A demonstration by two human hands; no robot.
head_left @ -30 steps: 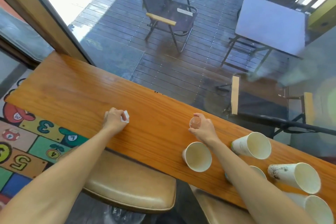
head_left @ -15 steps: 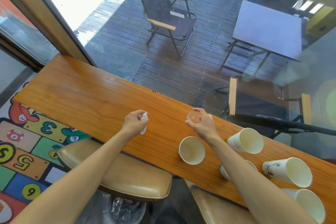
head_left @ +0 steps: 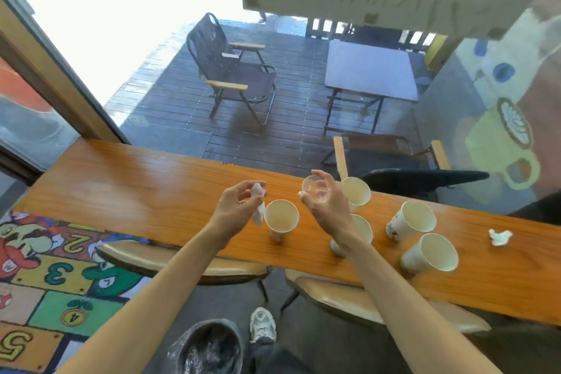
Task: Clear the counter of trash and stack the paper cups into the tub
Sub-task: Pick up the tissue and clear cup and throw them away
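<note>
My left hand pinches a white paper scrap; my right hand grips a clear lid above the table.

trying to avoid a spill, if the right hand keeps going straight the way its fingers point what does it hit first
Probably the far paper cup just beyond the right hand, though depth is unclear and the raised hand might pass above it.

Table, left half: bare wood, open passage up to the window glass behind. Right half: five upright paper cups clustered near and under the hands, narrow gaps between them. Far right: crumpled tissue lying apart from the cups. Below the front edge: stools and a lined bin.
</note>
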